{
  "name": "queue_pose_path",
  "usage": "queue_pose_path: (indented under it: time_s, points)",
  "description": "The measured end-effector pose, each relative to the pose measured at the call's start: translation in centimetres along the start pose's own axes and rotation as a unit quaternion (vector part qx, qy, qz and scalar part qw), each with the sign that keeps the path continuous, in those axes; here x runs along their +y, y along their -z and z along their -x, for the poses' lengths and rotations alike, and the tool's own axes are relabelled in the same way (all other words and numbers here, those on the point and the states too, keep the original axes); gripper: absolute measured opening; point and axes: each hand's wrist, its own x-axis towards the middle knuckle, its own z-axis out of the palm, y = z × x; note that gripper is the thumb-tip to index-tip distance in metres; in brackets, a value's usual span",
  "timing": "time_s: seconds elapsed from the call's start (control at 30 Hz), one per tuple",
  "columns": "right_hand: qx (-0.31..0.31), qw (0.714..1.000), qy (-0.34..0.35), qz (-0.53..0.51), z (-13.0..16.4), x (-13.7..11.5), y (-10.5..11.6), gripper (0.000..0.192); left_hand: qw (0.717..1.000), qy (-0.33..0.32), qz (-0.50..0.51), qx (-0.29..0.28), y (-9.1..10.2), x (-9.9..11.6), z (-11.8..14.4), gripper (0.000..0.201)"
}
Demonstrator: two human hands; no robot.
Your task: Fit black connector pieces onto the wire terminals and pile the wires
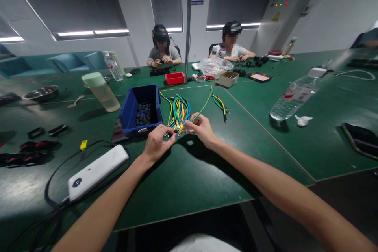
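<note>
My left hand (158, 143) is closed in a pinch, with a small dark piece at its fingertips. My right hand (202, 129) is closed on a green-yellow wire (206, 102), whose far end rises up and away. The fingertips of both hands nearly meet above the ring-terminal ends of a bundle of wires (179, 106) in yellow, green, blue and red. Left of the bundle stands a blue bin (127, 106) holding several black sleeves (143, 113). Several wires with black-covered ends (220, 104) lie to the right of the bundle.
A white power bank (97, 171) with cables lies at left. A green-lidded bottle (102, 92) stands behind it, and a water bottle (295, 94) at right near a phone (362, 139). A red tray (174, 78), a small box (228, 79) and two seated people are across the table.
</note>
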Motion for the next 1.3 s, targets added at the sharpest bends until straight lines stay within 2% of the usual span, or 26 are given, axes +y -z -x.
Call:
queue_pose_path:
  time_s: [1.0, 1.3]
  points:
    - [-0.016, 1.0, 0.008, 0.016, -0.11, 0.59, -0.07, 0.039, 1.0, -0.009, 0.0, -0.002, 0.13, 0.14, 0.0, 0.005]
    - [0.0, 1.0, -0.024, -0.012, 0.64, -0.21, -0.67, 0.044, 1.0, 0.015, 0.012, -0.002, 0.15, 0.43, 0.09, 0.008]
